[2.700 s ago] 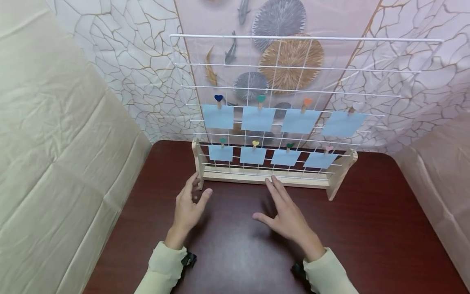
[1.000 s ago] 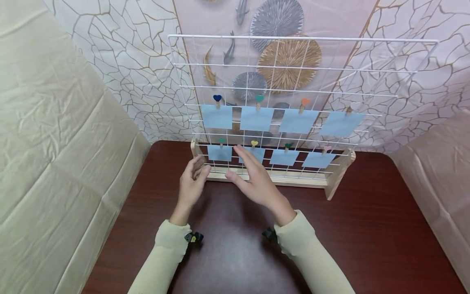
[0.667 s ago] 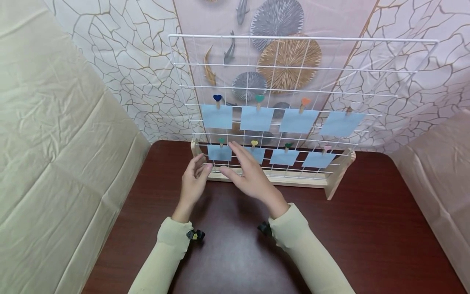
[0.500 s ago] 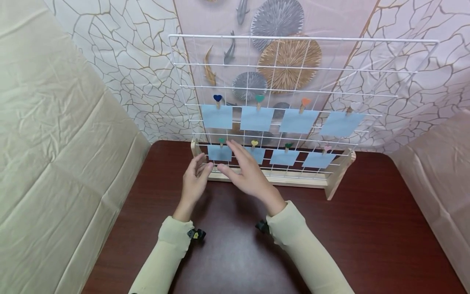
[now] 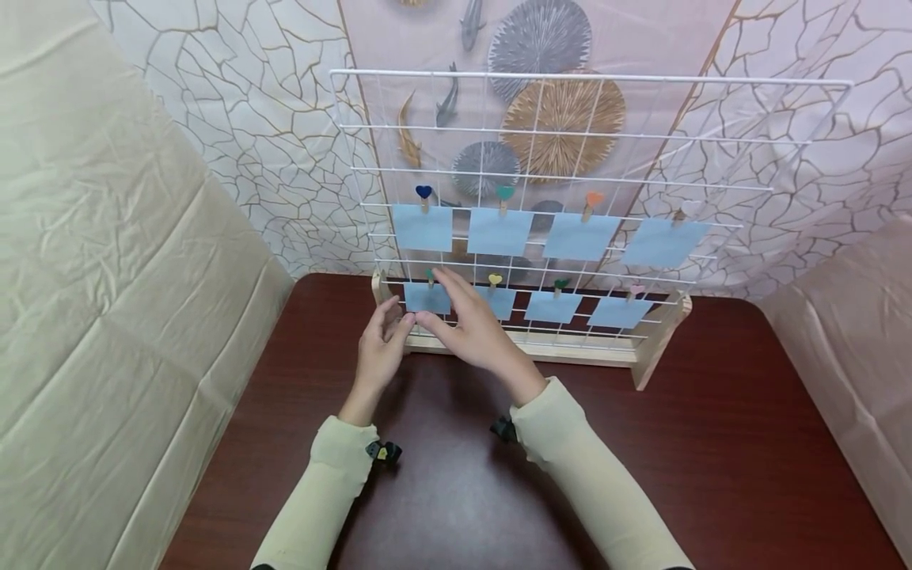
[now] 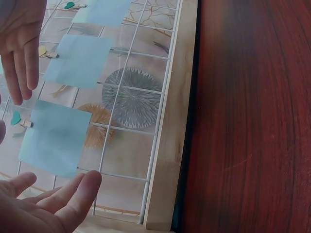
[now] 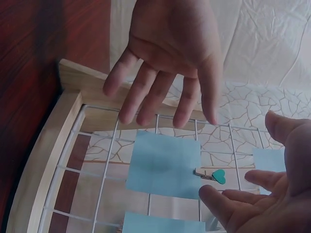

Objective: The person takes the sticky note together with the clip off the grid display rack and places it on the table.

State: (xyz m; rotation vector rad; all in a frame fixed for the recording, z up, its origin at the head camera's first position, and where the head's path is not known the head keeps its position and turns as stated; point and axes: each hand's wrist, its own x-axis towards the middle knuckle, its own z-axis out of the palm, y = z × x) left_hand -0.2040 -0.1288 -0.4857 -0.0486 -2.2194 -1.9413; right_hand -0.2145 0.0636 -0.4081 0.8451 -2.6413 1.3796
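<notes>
A white wire grid [image 5: 591, 136] stands in a wooden base [image 5: 570, 353], with light blue cards clipped to it in two rows. At the lower left card [image 5: 415, 298], my left hand [image 5: 379, 352] is by the card's left side, fingers loosely bent, nothing in them. My right hand [image 5: 473, 328] reaches across from the other side, fingers extended, partly covering that card and its neighbour. The thumbs nearly meet in the head view. A wooden clothespin with a green heart [image 7: 218, 176] holds the card at its top edge, right by my right fingertips in the right wrist view.
More cards hang above, under heart clothespins in dark blue [image 5: 423, 192], teal [image 5: 505, 192] and orange [image 5: 594, 199]. The dark red table [image 5: 755, 443] extends in front and to both sides. Cream fabric [image 5: 128, 317] rises at the left; a patterned cloth [image 5: 249, 103] hangs behind.
My right hand has moved left and forward to the lower left card. My left hand has shifted forward and slightly right. The cards and clothespins have stayed put.
</notes>
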